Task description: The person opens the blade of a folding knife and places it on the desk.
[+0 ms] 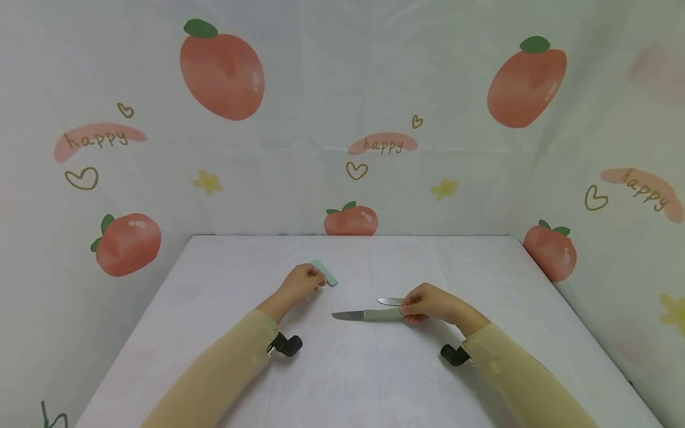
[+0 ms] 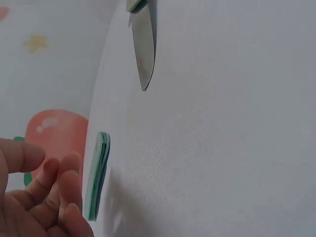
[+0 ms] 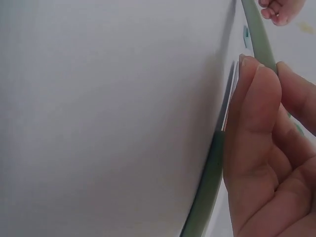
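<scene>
Right hand [image 1: 428, 304] pinches the sage-green handle of a small steel-bladed paring knife [image 1: 369, 314] lying flat on the white counter [image 1: 214, 309], likely light, stiff and sharp, best held by that handle, while the left hand [image 1: 305, 280], fingers loosely curled, touches a flat mint-green plastic piece [image 1: 324, 272].

Two folding knives on the white table [image 1: 214, 309]. Grey-green knife [image 1: 369, 314] lying flat, steel blade opened out and pointing toward the left hand [image 1: 302, 282], handle end pinched between fingertips of the right hand [image 1: 428, 304]; a second metal piece [image 1: 389, 301] just behind the grip, jutting the same way. Small mint-green folded knife [image 1: 325, 273] slightly tilted, touching the left fingertips at its near end, the rest extending beyond them, well apart from the right grip.
</scene>
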Tool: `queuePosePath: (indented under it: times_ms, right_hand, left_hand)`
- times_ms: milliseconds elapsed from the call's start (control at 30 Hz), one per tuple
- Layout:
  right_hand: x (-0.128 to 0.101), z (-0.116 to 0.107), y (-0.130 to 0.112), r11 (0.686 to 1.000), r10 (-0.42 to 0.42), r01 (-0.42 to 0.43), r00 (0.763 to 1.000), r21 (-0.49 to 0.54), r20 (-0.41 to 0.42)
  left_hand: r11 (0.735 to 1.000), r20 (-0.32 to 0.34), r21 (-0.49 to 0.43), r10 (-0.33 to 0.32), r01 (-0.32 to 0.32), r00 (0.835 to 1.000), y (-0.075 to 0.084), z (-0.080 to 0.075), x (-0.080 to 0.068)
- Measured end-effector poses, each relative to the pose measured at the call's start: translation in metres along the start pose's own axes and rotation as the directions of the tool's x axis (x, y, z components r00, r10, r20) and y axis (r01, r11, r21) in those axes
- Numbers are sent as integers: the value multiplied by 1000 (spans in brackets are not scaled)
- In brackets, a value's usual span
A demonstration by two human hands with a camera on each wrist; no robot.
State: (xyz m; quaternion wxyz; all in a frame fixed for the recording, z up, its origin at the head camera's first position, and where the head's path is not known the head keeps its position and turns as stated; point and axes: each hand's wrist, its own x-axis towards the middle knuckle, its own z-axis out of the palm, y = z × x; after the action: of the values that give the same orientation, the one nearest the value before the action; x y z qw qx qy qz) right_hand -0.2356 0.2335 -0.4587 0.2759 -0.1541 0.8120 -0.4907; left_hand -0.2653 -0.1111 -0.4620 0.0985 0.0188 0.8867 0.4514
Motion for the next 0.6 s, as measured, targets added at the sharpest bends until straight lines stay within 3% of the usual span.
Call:
queuePosePath:
  times_ms: [333, 600]
  right_hand:
    - [3, 10, 0, 995, 63, -68, 995, -72, -74]
    - [1, 16, -7, 963, 90, -136, 977, -235, -196]
  left_hand:
    - [986, -114, 154, -44, 62, 993, 4, 3, 6]
    - [939, -139, 296, -139, 176, 980, 11, 5, 15]
